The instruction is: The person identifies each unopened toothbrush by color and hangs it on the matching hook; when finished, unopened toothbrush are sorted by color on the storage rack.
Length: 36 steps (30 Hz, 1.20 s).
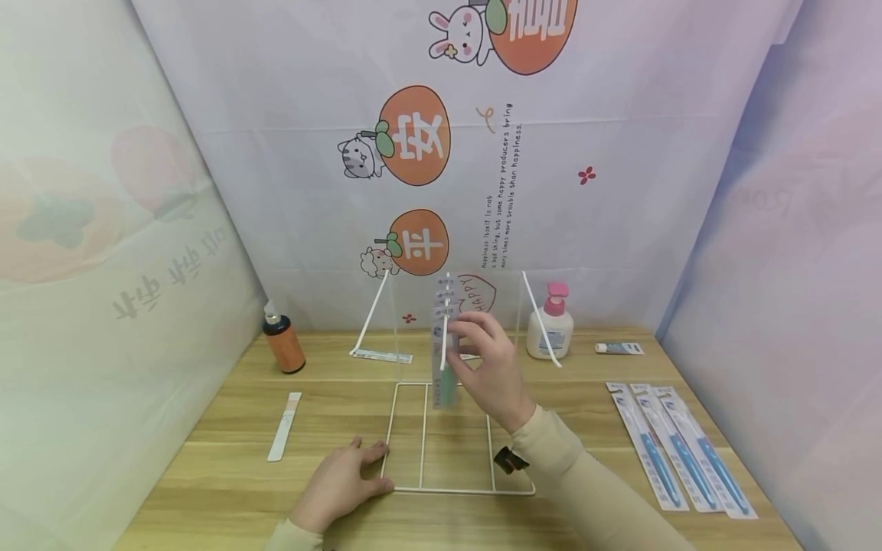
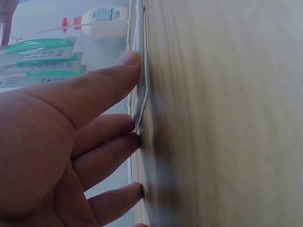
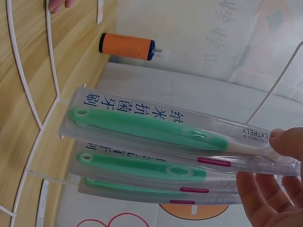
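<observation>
A white wire display rack [image 1: 463,491] stands on the wooden table, its base lying flat and its prongs sloping forward. Near the middle prong [image 1: 444,344], my right hand [image 1: 492,367] pinches the upper part of the front packaged toothbrush [image 3: 142,127], thumb on one face and fingers on the other. This toothbrush has a green handle and a clear pack. Two more green packaged toothbrushes [image 3: 137,165] hang in line behind it. My left hand [image 1: 341,478] lies at the base's front left corner, its thumb and fingers extended against the wire.
Three blue packaged toothbrushes [image 1: 682,451] lie side by side on the right. At the back stand an orange pump bottle [image 1: 285,346] and a white pump bottle [image 1: 550,334]; a small tube [image 1: 619,348] lies back right. A white strip [image 1: 284,428] lies left of the rack.
</observation>
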Available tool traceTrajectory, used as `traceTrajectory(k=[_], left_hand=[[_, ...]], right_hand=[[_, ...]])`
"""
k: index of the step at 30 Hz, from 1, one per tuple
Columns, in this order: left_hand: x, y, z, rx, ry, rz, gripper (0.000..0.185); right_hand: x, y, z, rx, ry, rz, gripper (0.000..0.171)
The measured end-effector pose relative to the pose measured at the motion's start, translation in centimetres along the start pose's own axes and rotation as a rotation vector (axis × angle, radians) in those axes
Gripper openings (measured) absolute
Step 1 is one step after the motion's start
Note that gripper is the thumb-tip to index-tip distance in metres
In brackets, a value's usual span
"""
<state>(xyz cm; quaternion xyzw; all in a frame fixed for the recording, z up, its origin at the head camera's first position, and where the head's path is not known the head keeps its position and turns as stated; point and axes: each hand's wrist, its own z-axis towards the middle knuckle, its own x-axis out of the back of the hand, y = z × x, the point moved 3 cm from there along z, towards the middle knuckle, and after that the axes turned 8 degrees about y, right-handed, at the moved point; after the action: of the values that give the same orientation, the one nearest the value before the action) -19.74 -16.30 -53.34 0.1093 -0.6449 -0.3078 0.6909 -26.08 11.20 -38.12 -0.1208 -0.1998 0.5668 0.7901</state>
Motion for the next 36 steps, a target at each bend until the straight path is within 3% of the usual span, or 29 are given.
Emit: traceTrajectory(k=[10, 24, 27, 30, 33, 36], left_hand=[[-0.1, 0.1, 0.0, -0.005, 0.001, -0.007, 0.070], [0.0, 0.2, -0.1, -0.010, 0.018, 0.007, 0.069], [-0.1, 0.1, -0.2, -0.009, 0.012, 0.006, 0.069], [-0.2, 0.1, -0.2, -0.010, 0.014, 0.005, 0.069], [-0.1, 0.1, -0.2, -0.010, 0.021, 0.008, 0.069], [-0.1, 0.1, -0.2, -0.012, 0.025, 0.011, 0.069]], right_hand=[[0.6, 0.1, -0.5, -0.005, -0.002, 0.055, 0.046], [4.1, 2.0, -2.4, -0.066, 0.010, 0.052, 0.051], [5.9, 3.8, -3.1, -0.100, 0.015, 0.018, 0.055], [8.6, 6.1, -3.8, -0.164, 0.018, -0.086, 0.056], [12.0, 8.7, -4.6, -0.280, -0.010, -0.177, 0.053], [15.7, 11.5, -5.7, -0.411, -0.090, -0.263, 0.049]])
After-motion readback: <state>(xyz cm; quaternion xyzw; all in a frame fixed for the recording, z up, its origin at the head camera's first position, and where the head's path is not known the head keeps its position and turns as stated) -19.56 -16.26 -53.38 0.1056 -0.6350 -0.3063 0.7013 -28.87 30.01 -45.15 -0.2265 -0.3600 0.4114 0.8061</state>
